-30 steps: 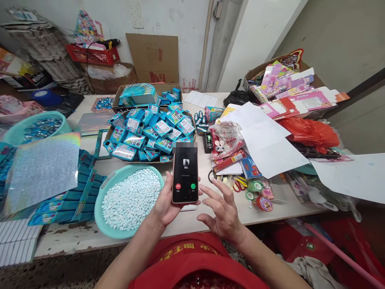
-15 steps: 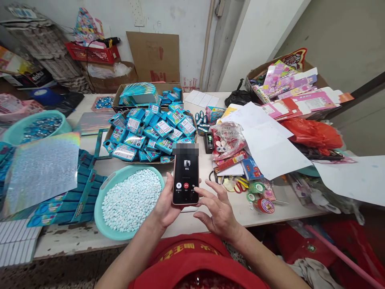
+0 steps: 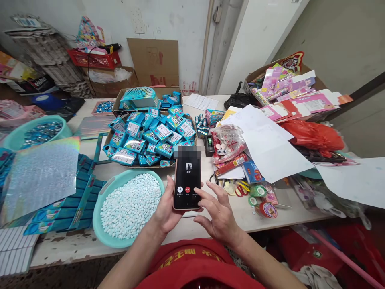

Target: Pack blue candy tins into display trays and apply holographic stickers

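Note:
A smartphone (image 3: pixel 188 174) with a dark call screen and a red hang-up button rests in my left hand (image 3: pixel 167 206), the thumb along its left edge. My right hand (image 3: pixel 219 210) hovers over the phone's lower right corner. Its fingers are spread, and the index fingertip is at the screen's lower right; whether it touches the glass I cannot tell. Left of the phone stands a turquoise basin (image 3: pixel 100 228) of small pale blue and white candies (image 3: pixel 130 204). Beyond it is a heap of small blue boxes (image 3: pixel 150 136) in a carton.
Flat blue cartons (image 3: pixel 67 206) and a shiny sheet (image 3: pixel 45 176) lie at left, near a basin of wrapped pieces (image 3: pixel 42 130). At right are tape rolls (image 3: pixel 258 190), scissors (image 3: pixel 242 189), white paper sheets (image 3: pixel 264 148) and a red plastic bag (image 3: pixel 313 136).
The view has tilted up slightly, so the table sits a little lower in the picture. The phone is still in my left hand, with my right fingers by its lower right corner.

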{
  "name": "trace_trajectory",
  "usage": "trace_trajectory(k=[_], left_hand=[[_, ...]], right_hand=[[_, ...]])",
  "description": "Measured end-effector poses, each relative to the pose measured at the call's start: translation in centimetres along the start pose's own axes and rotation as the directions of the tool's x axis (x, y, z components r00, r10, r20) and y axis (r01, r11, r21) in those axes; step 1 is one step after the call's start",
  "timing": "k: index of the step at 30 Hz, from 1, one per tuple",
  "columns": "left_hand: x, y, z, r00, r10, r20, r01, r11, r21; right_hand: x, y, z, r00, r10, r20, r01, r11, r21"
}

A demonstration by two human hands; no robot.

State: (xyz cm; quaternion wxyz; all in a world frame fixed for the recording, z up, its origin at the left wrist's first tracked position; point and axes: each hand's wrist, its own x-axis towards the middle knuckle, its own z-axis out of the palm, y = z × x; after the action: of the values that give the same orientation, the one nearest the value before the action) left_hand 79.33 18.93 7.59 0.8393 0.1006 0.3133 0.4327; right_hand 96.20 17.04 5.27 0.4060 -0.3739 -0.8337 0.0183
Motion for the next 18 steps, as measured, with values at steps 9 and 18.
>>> trace_trajectory(k=[9, 18], left_hand=[[-0.3, 0.2, 0.2, 0.999, 0.035, 0.024, -0.035, 0.999, 0.015], [-0.2, 0.5, 0.4, 0.994, 0.056, 0.099, -0.056, 0.998, -0.008]], right_hand=[[-1.3, 0.8, -1.0, 0.98, 0.092, -0.175, -0.091, 0.996, 0.014], [-2.0, -0.2, -1.1, 0.985, 0.088, -0.148, -0.088, 0.996, 0.008]])
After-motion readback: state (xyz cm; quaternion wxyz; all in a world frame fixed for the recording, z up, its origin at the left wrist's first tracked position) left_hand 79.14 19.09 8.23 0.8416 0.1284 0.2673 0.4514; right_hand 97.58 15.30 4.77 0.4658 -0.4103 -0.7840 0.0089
